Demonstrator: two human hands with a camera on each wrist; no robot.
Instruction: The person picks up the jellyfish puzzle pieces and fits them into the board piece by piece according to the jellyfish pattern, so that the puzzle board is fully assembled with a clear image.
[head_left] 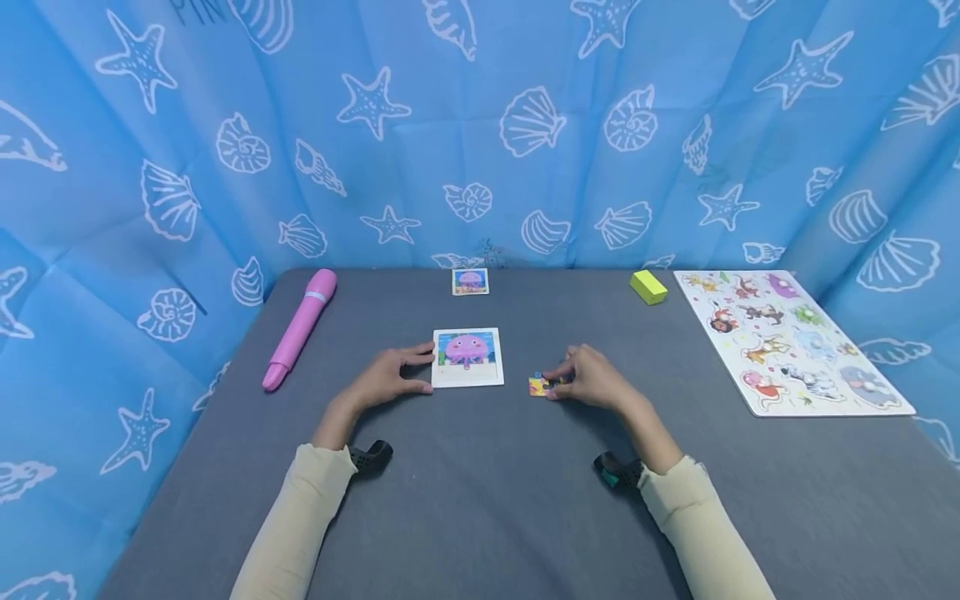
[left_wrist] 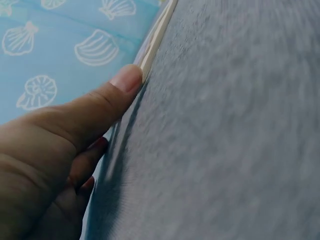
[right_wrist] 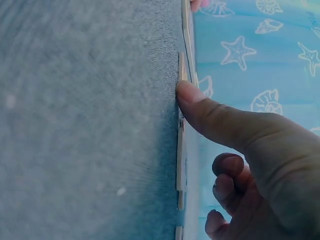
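Observation:
A white puzzle tray [head_left: 467,382] with a pink jellyfish picture in its upper part lies flat on the table. My left hand [head_left: 386,377] rests at its left side, fingers fairly straight, the thumb against the lower left corner. In the left wrist view the thumb [left_wrist: 107,100] meets the tray's pale edge. To the right of the tray, my right hand [head_left: 596,379] pinches a small colourful puzzle piece [head_left: 537,385] at table level, partly hidden by the fingers. The right wrist view shows the thumb [right_wrist: 205,107] at a piece's edge, with more flat pieces [right_wrist: 180,157] below it.
Behind the tray lies a small jellyfish picture card [head_left: 470,282]. A pink microphone-shaped stick [head_left: 302,329] lies at the left and a yellow-green block [head_left: 648,287] at the back right. A white animal puzzle board [head_left: 795,342] covers the right side. A blue shell-patterned curtain [head_left: 450,133] closes the back.

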